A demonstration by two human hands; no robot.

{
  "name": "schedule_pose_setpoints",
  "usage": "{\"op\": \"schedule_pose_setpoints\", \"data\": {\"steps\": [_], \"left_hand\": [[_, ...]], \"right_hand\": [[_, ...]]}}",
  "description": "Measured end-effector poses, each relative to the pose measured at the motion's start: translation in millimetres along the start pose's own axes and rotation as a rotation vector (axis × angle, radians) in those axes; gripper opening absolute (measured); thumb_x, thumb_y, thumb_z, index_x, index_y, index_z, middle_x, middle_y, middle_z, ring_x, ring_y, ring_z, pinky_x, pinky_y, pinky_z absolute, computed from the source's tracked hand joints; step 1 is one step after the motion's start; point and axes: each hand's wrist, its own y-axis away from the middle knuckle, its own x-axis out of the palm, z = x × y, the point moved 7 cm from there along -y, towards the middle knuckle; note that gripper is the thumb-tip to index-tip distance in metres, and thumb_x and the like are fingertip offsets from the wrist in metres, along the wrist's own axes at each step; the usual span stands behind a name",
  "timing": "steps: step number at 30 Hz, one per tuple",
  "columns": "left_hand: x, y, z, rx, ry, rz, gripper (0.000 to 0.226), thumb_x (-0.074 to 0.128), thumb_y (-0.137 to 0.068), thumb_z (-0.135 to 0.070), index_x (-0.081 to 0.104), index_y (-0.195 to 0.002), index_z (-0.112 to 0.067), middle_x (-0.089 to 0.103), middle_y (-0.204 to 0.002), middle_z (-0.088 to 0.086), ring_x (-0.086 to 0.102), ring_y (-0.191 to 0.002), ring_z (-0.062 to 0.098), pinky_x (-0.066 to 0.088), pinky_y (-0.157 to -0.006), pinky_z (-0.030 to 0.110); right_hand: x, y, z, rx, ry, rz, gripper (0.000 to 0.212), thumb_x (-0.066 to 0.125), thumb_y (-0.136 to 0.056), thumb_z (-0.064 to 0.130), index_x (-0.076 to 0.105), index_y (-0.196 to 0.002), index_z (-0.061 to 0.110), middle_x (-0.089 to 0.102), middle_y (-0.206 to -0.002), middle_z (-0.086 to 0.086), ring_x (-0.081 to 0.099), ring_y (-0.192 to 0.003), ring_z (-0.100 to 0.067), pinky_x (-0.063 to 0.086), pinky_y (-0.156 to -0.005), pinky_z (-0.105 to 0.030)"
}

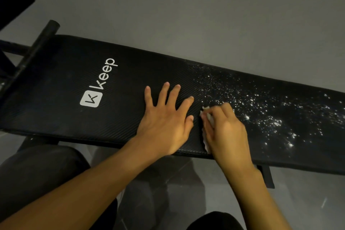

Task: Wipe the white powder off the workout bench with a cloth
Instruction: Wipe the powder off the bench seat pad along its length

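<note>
Head view: white powder (265, 112) scattered over bench pad (130, 73) toward 3 o'clock end. My right hand (226, 132) grips crumpled white cloth (207, 134), pressing it on pad at powder's 9 o'clock edge. My left hand (165, 117) flat, fingers spread wide, just beside cloth. Keep logo (99, 84) farther toward 9 o'clock. Grey floor (205, 15) beyond.

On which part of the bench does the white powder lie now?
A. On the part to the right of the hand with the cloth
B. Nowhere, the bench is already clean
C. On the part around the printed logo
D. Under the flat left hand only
A: the white powder speckles the bench to the right of the right hand, which presses the cloth; the logo area looks clean.
</note>
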Motion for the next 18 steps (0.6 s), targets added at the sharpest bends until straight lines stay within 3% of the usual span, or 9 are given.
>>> {"op": "schedule_pose_setpoints", "data": {"steps": [5,8,13,18], "left_hand": [[1,0,-1,0.007,0.014,-0.029,0.062,0.016,-0.098,-0.052,0.03,-0.153,-0.027,0.022,-0.164,0.017,0.009,-0.154,0.039,0.006,-0.116,0.074],[0,0,0,0.01,0.016,-0.044,0.061,0.017,-0.098,-0.052,0.031,-0.152,-0.027,0.023,-0.164,0.017,0.01,-0.154,0.04,0.007,-0.116,0.074],[0,0,0,0.005,0.01,-0.044,0.06,0.019,-0.099,-0.05,0.033,-0.152,-0.026,0.025,-0.163,0.018,0.012,-0.153,0.04,0.008,-0.115,0.074],[-1,1,-1,0.016,0.023,-0.059,0.061,0.018,-0.099,-0.049,0.034,-0.152,-0.024,0.027,-0.162,0.019,0.013,-0.153,0.041,0.009,-0.115,0.074]], "right_hand": [[0,20,9,0.069,-0.026,0.007,0.019,0.056,-0.098,0.026,0.064,-0.11,0.013,0.047,-0.094,0.0,0.054,-0.062,-0.021,0.049,-0.049,-0.037],[-3,36,16,0.059,-0.054,0.041,0.017,0.058,-0.096,0.025,0.065,-0.107,0.016,0.045,-0.091,0.002,0.052,-0.059,-0.019,0.047,-0.046,-0.038],[11,-12,3,0.111,0.033,-0.028,0.021,0.055,-0.099,0.027,0.065,-0.107,0.01,0.05,-0.094,-0.006,0.056,-0.062,-0.029,0.05,-0.05,-0.043],[8,5,17,0.112,-0.001,-0.008,0.023,0.053,-0.098,0.027,0.066,-0.111,0.013,0.048,-0.093,-0.002,0.054,-0.06,-0.022,0.049,-0.05,-0.039]]}}
